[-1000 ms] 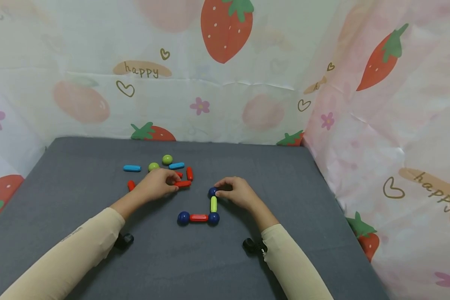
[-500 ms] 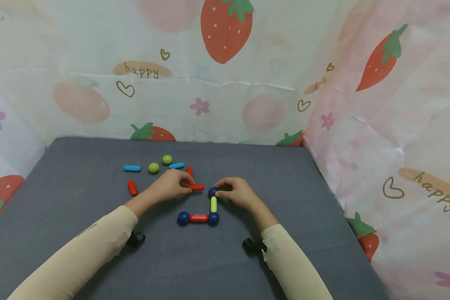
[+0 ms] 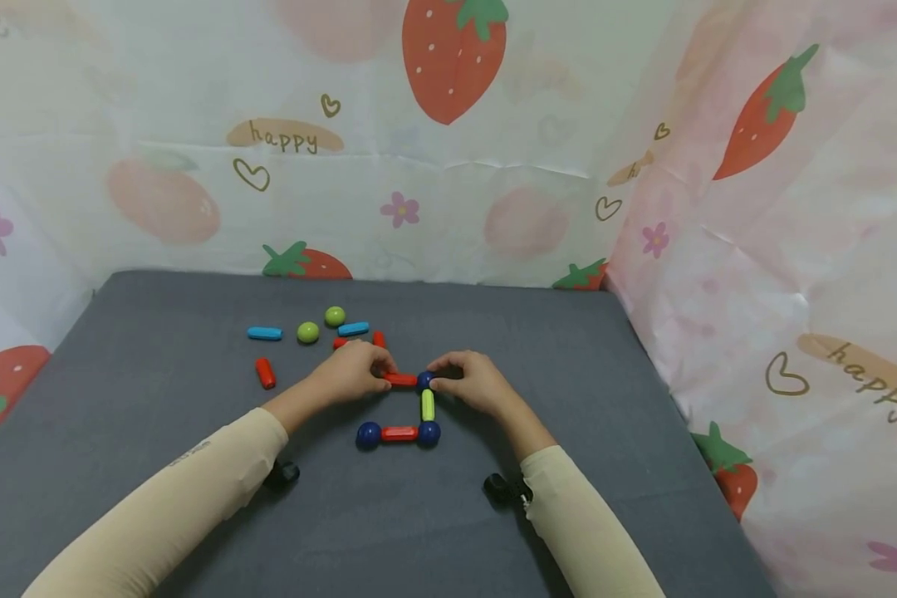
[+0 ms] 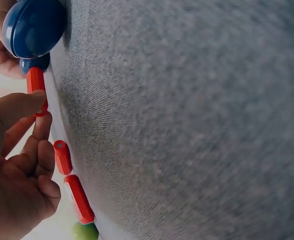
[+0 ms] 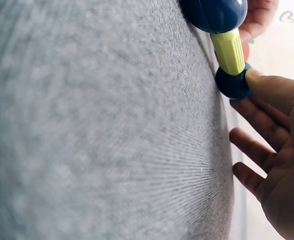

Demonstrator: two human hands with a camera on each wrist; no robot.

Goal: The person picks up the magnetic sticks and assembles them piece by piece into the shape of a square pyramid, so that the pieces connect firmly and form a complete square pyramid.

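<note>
My left hand (image 3: 349, 370) pinches a red rod (image 3: 402, 380) between thumb and fingertips. The rod's far end touches a dark blue ball (image 3: 425, 381). My right hand (image 3: 476, 381) holds that same ball from the right, thumb and fingertips on it, as the right wrist view also shows. From the ball a yellow-green rod (image 3: 428, 405) runs toward me to a second blue ball (image 3: 429, 433). A red rod (image 3: 399, 433) links this corner ball to a third blue ball (image 3: 369, 435) on the left.
Behind my left hand lie two green balls (image 3: 308, 332), a blue rod (image 3: 265, 333) and another blue rod (image 3: 354, 329). Loose red rods (image 3: 265, 373) lie nearby, one partly hidden by the hand. Grey cloth (image 3: 374, 531) covers the table; a printed curtain (image 3: 448, 183) stands behind.
My left hand has carried the red rod to the right and slightly nearer, until its end meets the blue ball. The right hand has stayed on the ball.
</note>
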